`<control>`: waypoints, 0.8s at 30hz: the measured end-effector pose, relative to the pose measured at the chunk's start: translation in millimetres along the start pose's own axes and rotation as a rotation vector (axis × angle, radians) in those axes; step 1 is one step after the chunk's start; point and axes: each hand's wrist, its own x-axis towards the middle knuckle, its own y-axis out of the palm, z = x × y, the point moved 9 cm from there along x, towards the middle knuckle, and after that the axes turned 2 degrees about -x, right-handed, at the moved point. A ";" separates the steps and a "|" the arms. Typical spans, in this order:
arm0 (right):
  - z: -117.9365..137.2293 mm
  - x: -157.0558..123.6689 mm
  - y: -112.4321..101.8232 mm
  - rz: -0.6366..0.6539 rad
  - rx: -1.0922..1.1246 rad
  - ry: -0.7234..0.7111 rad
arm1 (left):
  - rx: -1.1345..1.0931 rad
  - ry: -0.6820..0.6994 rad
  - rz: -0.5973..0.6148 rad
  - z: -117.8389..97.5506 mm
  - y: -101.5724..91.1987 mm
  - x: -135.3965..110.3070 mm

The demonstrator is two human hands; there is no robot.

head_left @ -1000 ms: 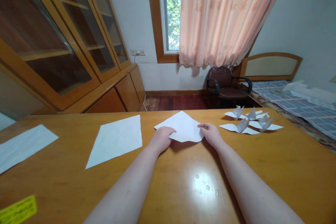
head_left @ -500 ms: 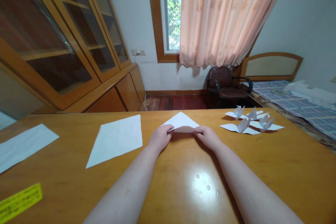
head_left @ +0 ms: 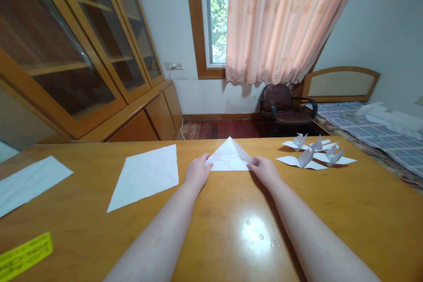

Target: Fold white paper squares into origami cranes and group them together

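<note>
A white sheet of paper (head_left: 228, 157), folded into a triangle, stands between my hands with its point away from me and its straight edge towards me. My left hand (head_left: 197, 171) pinches its left corner, the thumb on the near face. At the right corner, my right hand (head_left: 265, 170) grips the paper in the same way, and the right slope shows a shaded layer. Left of my hands lies a flat white sheet (head_left: 147, 176) on the wooden table (head_left: 218, 220).
Several folded paper cranes (head_left: 306, 157) stand at the table's right back. Another white sheet (head_left: 33, 183) lies at the far left, with a yellow label (head_left: 26, 253) nearer me. Beyond the table are an office chair (head_left: 280, 103), a bed (head_left: 380, 123) and a glass-fronted cabinet (head_left: 139, 116).
The folded paper's near edge was bowed up; now it is straight and the triangle's face shows more fully. Both hands still hold its corners, the left having shifted slightly left.
</note>
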 end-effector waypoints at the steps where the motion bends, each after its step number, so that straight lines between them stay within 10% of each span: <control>1: -2.0 0.6 -1.0 -0.007 -0.024 0.011 | 0.017 -0.014 0.003 2.6 0.9 0.5; 10: -11.4 -0.1 -9.3 -0.074 -0.105 0.089 | 0.231 -0.090 -0.127 1.2 -6.2 -5.9; 17: -10.7 -1.2 -6.9 -0.055 -0.102 0.098 | 0.146 0.466 0.253 -57.4 38.9 -32.8; 24: 31.6 -12.5 -4.5 -0.127 -0.086 -0.217 | 0.185 0.478 0.382 -53.7 54.0 -38.5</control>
